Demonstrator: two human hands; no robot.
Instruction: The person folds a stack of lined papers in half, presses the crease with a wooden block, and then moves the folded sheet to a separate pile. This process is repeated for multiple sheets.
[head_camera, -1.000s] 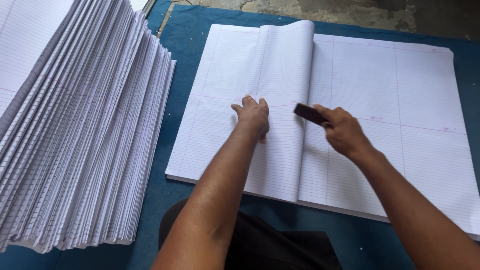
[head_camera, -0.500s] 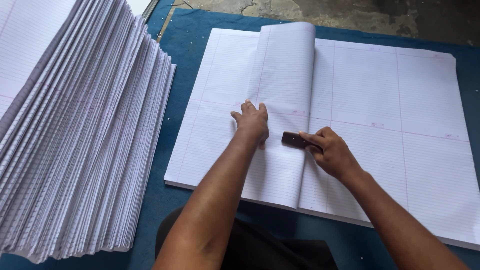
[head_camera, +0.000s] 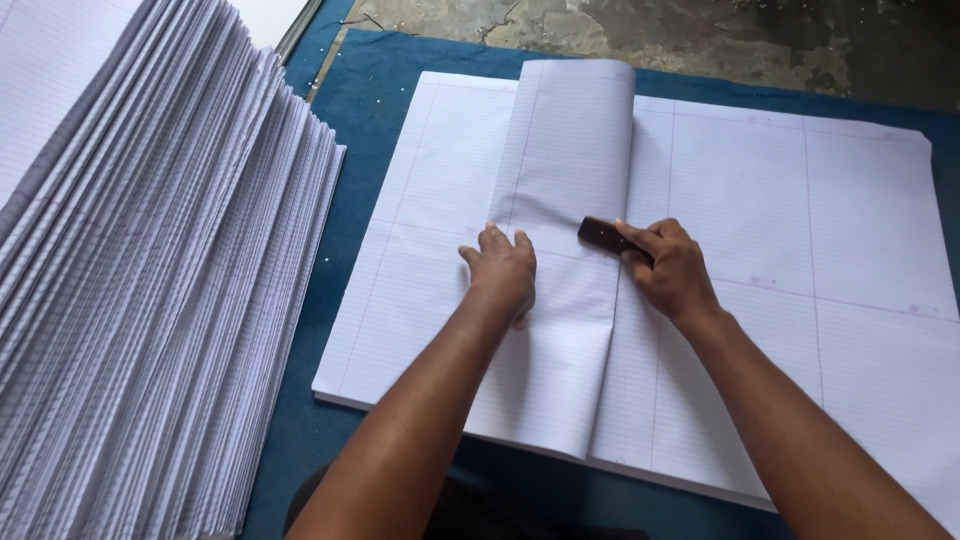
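Since a second ago, the right hand (head_camera: 672, 272) has slid its dark creasing block (head_camera: 604, 237) leftward onto the fold.

Right fingers are closed around the block; the left hand (head_camera: 503, 273) lies flat, fingers spread, pinning the folded sheet (head_camera: 565, 250) at frame centre. White, faintly ruled with pink margin lines, that sheet lies doubled over a wide paper stack (head_camera: 800, 260) on blue cloth (head_camera: 370, 90), a fanned pile (head_camera: 150, 300) at left.

Two hands, left hand (head_camera: 503, 272) and right hand (head_camera: 672, 270); one dark creasing block (head_camera: 603, 237); one folded ruled sheet (head_camera: 560, 270); one fanned paper stack (head_camera: 150, 280); one blue mat (head_camera: 395, 70).
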